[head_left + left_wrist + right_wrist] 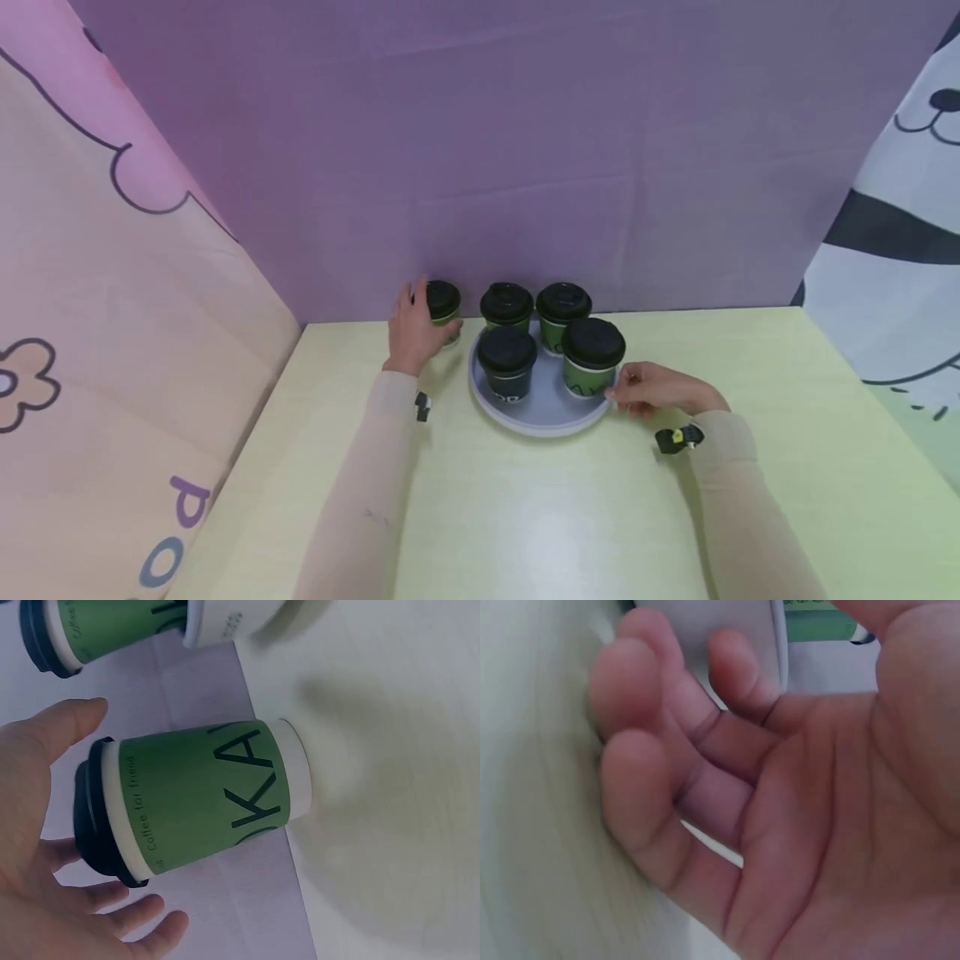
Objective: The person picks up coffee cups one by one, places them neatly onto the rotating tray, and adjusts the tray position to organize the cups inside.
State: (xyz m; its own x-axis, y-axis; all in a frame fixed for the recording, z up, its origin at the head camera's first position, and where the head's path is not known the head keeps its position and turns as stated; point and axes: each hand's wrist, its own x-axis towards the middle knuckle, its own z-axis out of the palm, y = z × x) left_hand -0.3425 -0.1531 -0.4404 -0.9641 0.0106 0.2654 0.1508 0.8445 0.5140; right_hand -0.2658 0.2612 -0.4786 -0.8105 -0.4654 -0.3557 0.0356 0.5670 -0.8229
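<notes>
A paper coffee cup with a green sleeve and a black lid stands on the table left of the tray. My left hand is around its lid, thumb and fingers spread; in the left wrist view the thumb is apart from the cup. Beside it is a round pale tray with a low raised rim, carrying several lidded cups. My right hand is at the tray's right edge, thumb and index finger pinching the rim. The right wrist view shows its other fingers curled beside the tray; the thumb tip is hidden there.
On the tray, a dark cup and a green cup stand in front, with two green cups behind. A purple cloth wall rises right behind the cups. The pale table extends toward me.
</notes>
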